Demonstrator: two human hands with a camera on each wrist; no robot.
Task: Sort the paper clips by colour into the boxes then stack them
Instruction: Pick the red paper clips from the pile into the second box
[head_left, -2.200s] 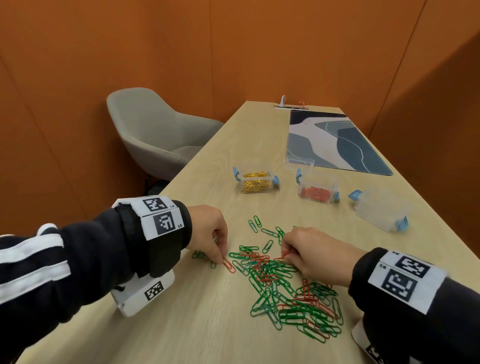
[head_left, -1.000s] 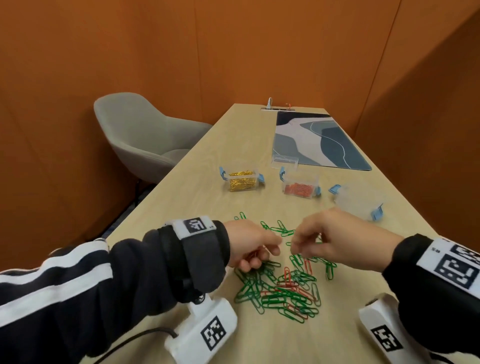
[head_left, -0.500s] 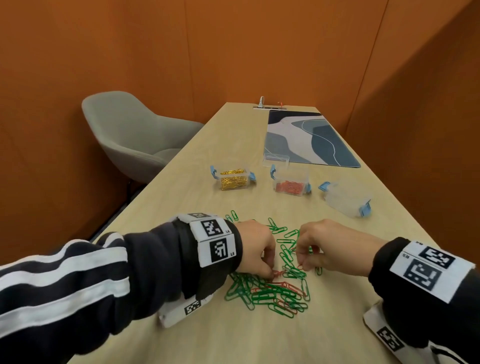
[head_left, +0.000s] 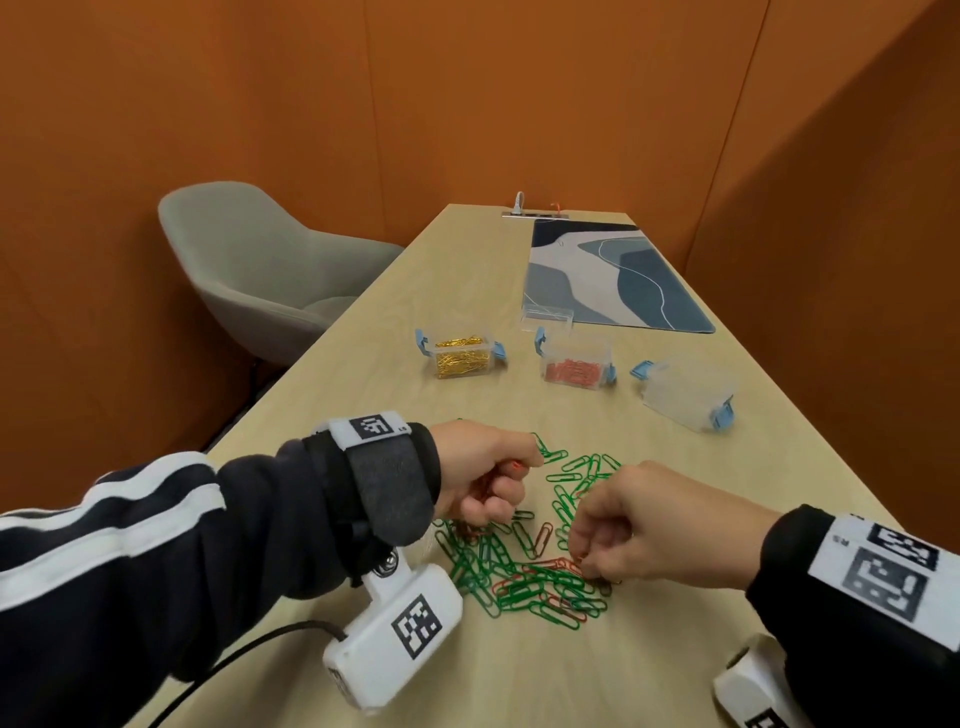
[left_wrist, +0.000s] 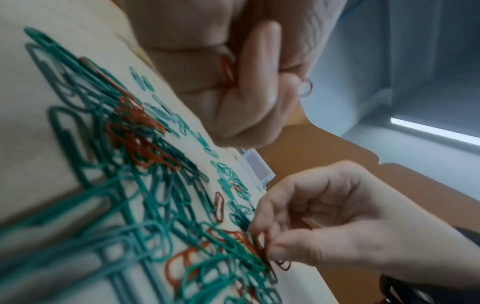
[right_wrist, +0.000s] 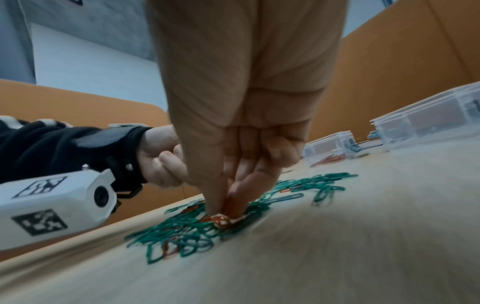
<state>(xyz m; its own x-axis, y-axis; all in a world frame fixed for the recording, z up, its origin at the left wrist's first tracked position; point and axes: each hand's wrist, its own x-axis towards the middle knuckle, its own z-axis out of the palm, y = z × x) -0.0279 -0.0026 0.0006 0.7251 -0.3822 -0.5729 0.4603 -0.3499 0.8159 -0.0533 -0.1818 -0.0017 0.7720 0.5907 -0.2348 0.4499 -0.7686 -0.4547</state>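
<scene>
Both hands work the mixed pile of green + red clips, lower centre of the head view. Left hand has lifted off the table vs half a sec ago and now sits curled, fingers closed on red clips in the fist. So it's collecting reds, not yet dropping them off. Right hand is down on the pile's right edge, thumb + forefinger tips narrow, pinching a red clip against the table.

Boxes at mid frame: gold-clip box left, red-clip box centre, empty box right, prob for greens. Reds nearly out of the pile, judging by what's left; greens untouched, stacking still ahead.
</scene>
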